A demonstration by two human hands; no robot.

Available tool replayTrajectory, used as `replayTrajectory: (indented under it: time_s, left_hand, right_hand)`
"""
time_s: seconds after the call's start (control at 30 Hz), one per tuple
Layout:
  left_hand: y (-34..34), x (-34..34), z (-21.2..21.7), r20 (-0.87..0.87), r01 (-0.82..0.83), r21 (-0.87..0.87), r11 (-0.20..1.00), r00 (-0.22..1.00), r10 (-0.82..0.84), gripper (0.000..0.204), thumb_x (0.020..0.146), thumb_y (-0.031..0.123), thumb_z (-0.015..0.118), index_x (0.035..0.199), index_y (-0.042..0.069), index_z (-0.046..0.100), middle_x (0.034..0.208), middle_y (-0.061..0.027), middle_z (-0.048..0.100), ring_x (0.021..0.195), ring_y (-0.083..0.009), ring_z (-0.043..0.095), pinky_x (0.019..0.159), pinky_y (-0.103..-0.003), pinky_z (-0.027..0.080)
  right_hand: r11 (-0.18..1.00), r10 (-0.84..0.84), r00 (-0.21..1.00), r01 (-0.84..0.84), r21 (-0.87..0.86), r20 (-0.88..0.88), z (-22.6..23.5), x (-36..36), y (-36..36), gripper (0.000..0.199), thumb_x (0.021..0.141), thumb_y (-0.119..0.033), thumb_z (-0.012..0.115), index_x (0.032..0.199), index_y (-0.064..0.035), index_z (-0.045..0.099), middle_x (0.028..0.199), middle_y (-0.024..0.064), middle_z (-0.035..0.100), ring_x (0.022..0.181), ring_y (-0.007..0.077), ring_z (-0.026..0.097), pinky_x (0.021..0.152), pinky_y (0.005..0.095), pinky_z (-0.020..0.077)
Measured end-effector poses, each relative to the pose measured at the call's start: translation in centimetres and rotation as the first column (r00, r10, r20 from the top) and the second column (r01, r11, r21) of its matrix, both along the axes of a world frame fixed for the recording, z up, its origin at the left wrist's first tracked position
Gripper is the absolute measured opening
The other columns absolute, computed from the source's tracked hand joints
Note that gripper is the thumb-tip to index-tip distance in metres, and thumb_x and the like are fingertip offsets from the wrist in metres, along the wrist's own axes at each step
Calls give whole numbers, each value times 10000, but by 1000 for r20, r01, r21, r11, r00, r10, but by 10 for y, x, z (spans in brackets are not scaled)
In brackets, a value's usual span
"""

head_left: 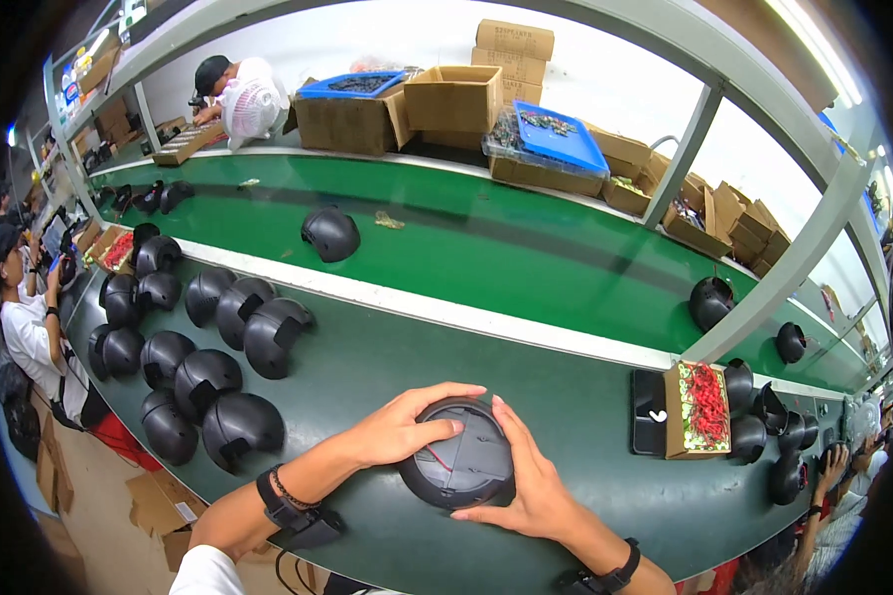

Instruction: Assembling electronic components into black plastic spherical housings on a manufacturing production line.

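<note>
Between my two hands sits a round black plastic housing (476, 451), its flat grey inner face turned up and a short red wire lying across it. My left hand (415, 426) wraps its left and far side, with the thumb resting on the inner face. The fingers of my right hand (526, 471) curve round the right side, thumb at the near rim. The housing is over the dark green worktop (367, 397); whether it touches the surface is hidden.
Several black domed shells (208, 382) crowd the worktop's left. To the right are a dark phone (649, 412) and a cardboard box of red parts (702, 402). Beyond runs a green conveyor belt (446, 248) carrying spaced shells. A slanted metal post (784, 258) rises at right; co-workers stand both sides.
</note>
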State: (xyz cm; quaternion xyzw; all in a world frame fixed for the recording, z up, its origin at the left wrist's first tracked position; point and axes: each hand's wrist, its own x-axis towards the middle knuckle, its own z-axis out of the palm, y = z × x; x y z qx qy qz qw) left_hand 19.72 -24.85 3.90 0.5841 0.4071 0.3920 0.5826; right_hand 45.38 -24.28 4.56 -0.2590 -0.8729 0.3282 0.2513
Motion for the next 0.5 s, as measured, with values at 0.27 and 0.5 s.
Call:
replayTrajectory:
  time_s: [0.27, 0.5]
  left_hand:
    - [-1, -10, -5, 109, 82, -56, 995, 991, -76, 471, 1104, 181, 520, 1548, 24, 518, 1481, -124, 606, 1332, -198, 581, 1130, -333, 468]
    - [-14, 12, -10, 216, -125, -56, 991, 967, 135, 448, 1061, 158, 517, 1458, -32, 594, 1419, -134, 655, 1287, -202, 616, 1130, -348, 466]
  right_hand:
    - [974, 113, 988, -131, -187, -104, -7, 8, 12, 1306, 731, -460, 977, 1665, -12, 182, 1730, 268, 211, 1607, 423, 246, 1305, 493, 277]
    - [984, 77, 993, -91, -151, -94, -14, 8, 9, 1377, 684, -433, 1014, 1676, -34, 146, 1736, 271, 186, 1599, 435, 265, 1288, 518, 304]
